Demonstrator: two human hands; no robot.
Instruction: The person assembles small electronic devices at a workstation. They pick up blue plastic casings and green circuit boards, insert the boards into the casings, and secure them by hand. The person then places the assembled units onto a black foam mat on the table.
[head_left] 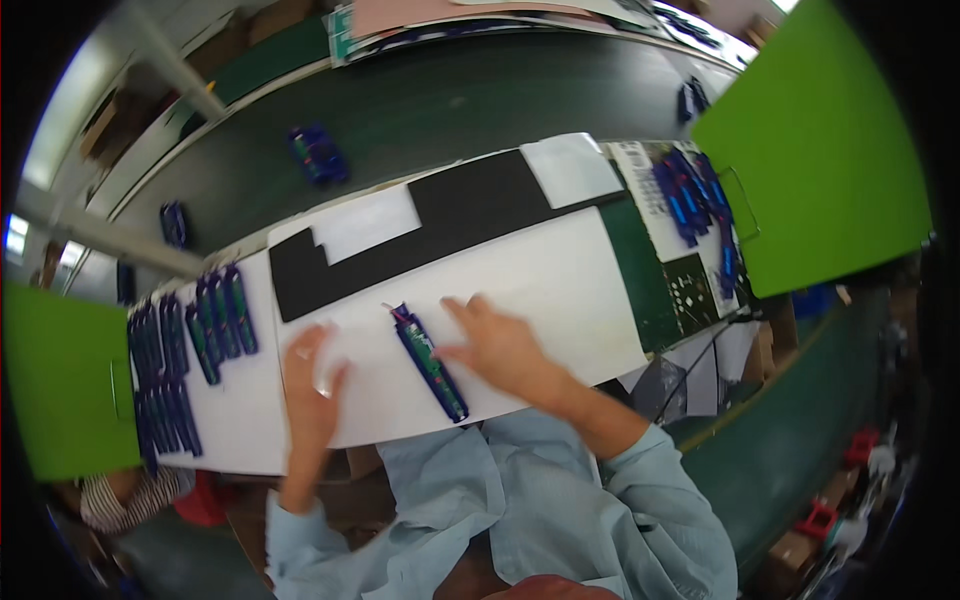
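Note:
A long blue battery pack with a green circuit strip and thin wires at its far end point(428, 361) lies on a white sheet point(560, 290) in front of me. My right hand point(497, 347) rests flat just right of the pack, fingers spread and touching its side. My left hand point(312, 385) lies flat on the white sheet to the left of the pack, fingers apart, holding nothing. A black foam sheet point(440, 225) lies beyond the white one.
Several finished blue packs lie in rows at the left point(190, 350) and in a pile at the right point(690, 200). Green bins stand at left point(60, 380) and right point(830, 150). A dark conveyor belt point(450, 100) carries more packs point(318, 153).

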